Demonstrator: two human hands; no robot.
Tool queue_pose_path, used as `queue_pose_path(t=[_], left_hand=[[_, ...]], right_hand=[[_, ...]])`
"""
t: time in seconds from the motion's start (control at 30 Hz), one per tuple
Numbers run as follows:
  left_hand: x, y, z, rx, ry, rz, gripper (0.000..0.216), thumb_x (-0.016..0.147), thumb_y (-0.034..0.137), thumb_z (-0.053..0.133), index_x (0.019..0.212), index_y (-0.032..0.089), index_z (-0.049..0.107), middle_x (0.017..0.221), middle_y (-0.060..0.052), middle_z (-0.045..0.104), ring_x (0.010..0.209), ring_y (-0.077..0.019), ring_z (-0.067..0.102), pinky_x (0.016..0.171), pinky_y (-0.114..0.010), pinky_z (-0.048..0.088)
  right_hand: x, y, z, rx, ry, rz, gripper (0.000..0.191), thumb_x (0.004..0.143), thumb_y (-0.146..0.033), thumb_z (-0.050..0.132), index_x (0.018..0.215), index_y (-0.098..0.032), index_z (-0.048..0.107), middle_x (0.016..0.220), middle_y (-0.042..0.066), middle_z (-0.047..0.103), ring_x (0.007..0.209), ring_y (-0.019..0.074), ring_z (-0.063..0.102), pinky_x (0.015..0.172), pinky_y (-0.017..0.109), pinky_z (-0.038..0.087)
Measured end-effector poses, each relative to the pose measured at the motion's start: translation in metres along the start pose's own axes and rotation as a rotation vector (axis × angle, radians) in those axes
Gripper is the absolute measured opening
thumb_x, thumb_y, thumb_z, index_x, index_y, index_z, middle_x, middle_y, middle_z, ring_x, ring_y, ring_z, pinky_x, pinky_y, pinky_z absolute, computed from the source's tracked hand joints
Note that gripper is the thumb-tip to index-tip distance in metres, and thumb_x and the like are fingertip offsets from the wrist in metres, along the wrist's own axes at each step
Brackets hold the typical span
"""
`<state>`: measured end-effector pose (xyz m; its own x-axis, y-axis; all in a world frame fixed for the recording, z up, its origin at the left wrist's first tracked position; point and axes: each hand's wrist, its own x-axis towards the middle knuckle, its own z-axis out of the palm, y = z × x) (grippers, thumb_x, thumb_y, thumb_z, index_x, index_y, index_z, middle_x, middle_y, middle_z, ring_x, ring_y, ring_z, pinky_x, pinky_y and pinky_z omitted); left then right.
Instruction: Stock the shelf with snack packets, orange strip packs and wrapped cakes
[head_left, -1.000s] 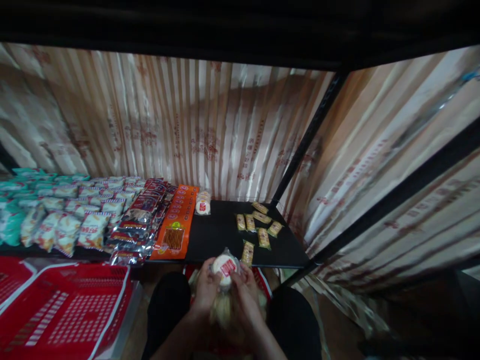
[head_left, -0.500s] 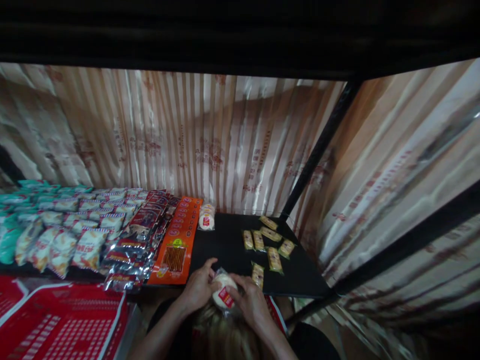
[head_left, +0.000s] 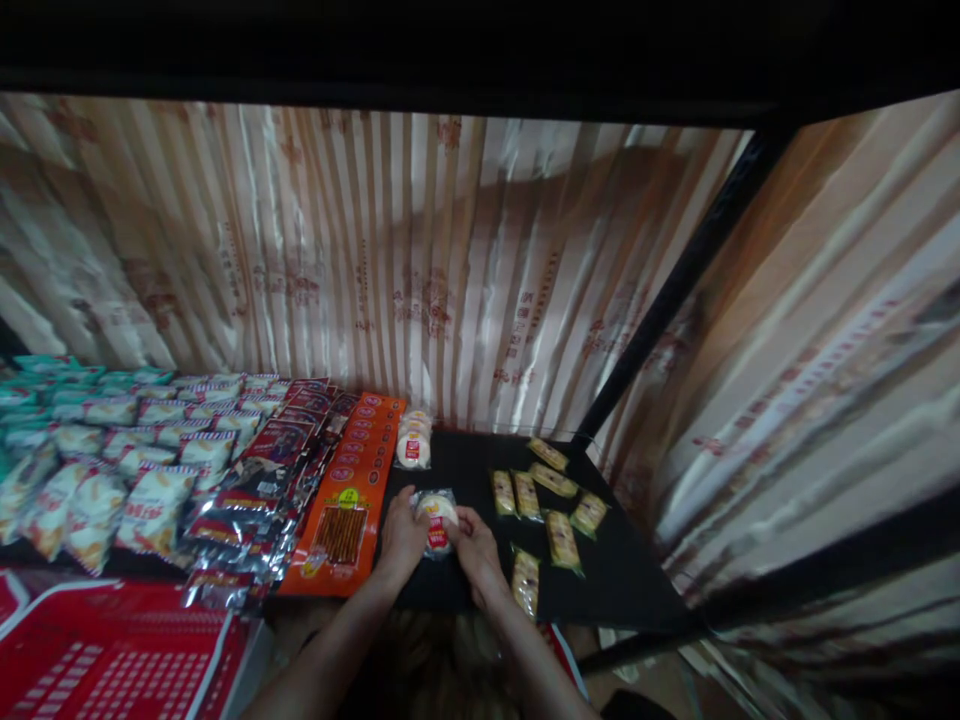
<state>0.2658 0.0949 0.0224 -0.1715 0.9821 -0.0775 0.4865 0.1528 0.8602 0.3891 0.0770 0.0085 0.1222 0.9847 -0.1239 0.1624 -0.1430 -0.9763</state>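
A round white rice cracker pack point(head_left: 438, 522) in clear wrap with a red label is held between my two hands, low over the black shelf point(head_left: 469, 585). My left hand point(head_left: 403, 532) grips its left side, and my right hand point(head_left: 471, 545) grips its right side with the thumb on the label. Behind it, similar rice cracker packs point(head_left: 414, 445) stand in a short row near the curtain. Just left of my left hand lies an orange snack bag point(head_left: 349, 500) with a window showing brown sticks. Several small yellow-wrapped bars point(head_left: 561, 538) lie scattered to the right.
Dark foil packets point(head_left: 270, 450), white snack bags point(head_left: 157, 510) and green bags point(head_left: 37, 380) fill the shelf's left side. Red baskets point(head_left: 142, 600) stand below its front edge. Black posts point(head_left: 667, 290), an overhead panel and a striped curtain point(head_left: 450, 240) enclose the shelf.
Both hands have moved forward with the rice cracker pack, from in front of the shelf edge to over the shelf top. The camera view has shifted slightly.
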Motion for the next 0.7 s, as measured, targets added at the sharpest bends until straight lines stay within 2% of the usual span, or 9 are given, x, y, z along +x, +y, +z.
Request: queue_pose_path(t=[0.1, 0.23, 0.37, 0.47, 0.7], left_hand=[[0.011, 0.001, 0.0, 0.016, 0.067, -0.002, 0.054, 0.077, 0.01, 0.051, 0.13, 0.007, 0.043, 0.13, -0.018, 0.052, 0.119, -0.0215, 0.05, 0.1, -0.029, 0.037], [0.022, -0.002, 0.001, 0.021, 0.101, 0.07, 0.052, 0.076, 0.006, 0.047, 0.129, 0.008, 0.045, 0.133, -0.016, 0.05, 0.125, -0.0212, 0.045, 0.105, -0.03, 0.034], [0.026, -0.008, 0.007, 0.063, 0.067, 0.136, 0.05, 0.076, 0.004, 0.044, 0.124, 0.012, 0.053, 0.135, -0.012, 0.05, 0.128, -0.0206, 0.043, 0.109, -0.031, 0.03], [0.027, -0.01, 0.011, 0.129, 0.032, 0.173, 0.051, 0.074, 0.002, 0.043, 0.123, 0.009, 0.055, 0.136, -0.013, 0.048, 0.131, -0.022, 0.039, 0.112, -0.032, 0.027], [0.039, -0.01, 0.011, 0.248, 0.018, 0.208, 0.056, 0.074, 0.0, 0.039, 0.129, 0.007, 0.049, 0.142, -0.013, 0.042, 0.136, -0.0234, 0.03, 0.114, -0.035, 0.023]], right_hand=[[0.016, -0.002, 0.012, 0.036, -0.029, 0.006, 0.023, 0.072, -0.035, 0.054, 0.088, -0.021, 0.062, 0.083, 0.004, 0.071, 0.075, 0.019, 0.066, 0.066, 0.026, 0.05], [0.042, -0.001, 0.024, -0.063, 0.019, 0.03, 0.025, 0.075, -0.036, 0.051, 0.09, -0.02, 0.062, 0.08, 0.004, 0.07, 0.072, 0.0182, 0.065, 0.062, 0.025, 0.049], [0.064, -0.003, 0.03, -0.317, 0.084, 0.011, 0.024, 0.077, -0.034, 0.051, 0.092, -0.022, 0.065, 0.084, 0.002, 0.071, 0.078, 0.0172, 0.065, 0.068, 0.025, 0.048], [0.078, -0.007, 0.032, -0.452, 0.081, -0.009, 0.024, 0.079, -0.034, 0.051, 0.094, -0.024, 0.066, 0.088, 0.001, 0.071, 0.081, 0.0168, 0.065, 0.071, 0.025, 0.047], [0.102, -0.012, 0.039, -0.462, 0.123, -0.024, 0.027, 0.081, -0.034, 0.049, 0.1, -0.025, 0.066, 0.096, 0.001, 0.07, 0.087, 0.0169, 0.065, 0.075, 0.025, 0.048]])
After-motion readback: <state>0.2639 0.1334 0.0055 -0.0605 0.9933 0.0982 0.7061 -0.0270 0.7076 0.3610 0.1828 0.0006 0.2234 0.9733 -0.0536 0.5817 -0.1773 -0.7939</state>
